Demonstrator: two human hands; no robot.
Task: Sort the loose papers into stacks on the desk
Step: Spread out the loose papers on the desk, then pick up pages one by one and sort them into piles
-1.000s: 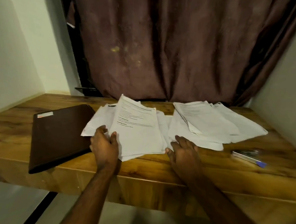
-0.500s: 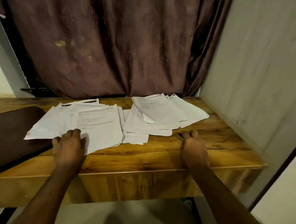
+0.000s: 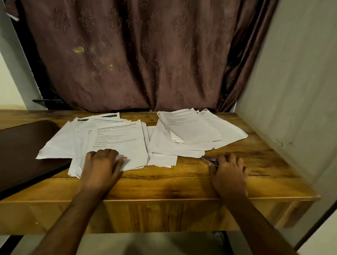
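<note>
Loose printed papers lie in two untidy heaps on the wooden desk (image 3: 180,188). The left heap (image 3: 120,142) fans out beside a dark folder, and my left hand (image 3: 101,162) rests flat on its near edge. The right heap (image 3: 190,132) spreads toward the wall, with several sheets overlapping at angles. To the right of the papers, my right hand (image 3: 228,169) lies over a small silver tool (image 3: 209,160). Its fingers curl round the tool, and only the tool's metal tip shows past the thumb.
A dark brown folder (image 3: 16,154) lies at the desk's left, partly under the left heap. A brown curtain (image 3: 128,57) hangs behind the desk. A pale wall (image 3: 302,95) closes in the desk's right side.
The view swung right. My right hand moved from the papers' edge to the silver tool and curled over it. My left hand stayed on the left heap.
</note>
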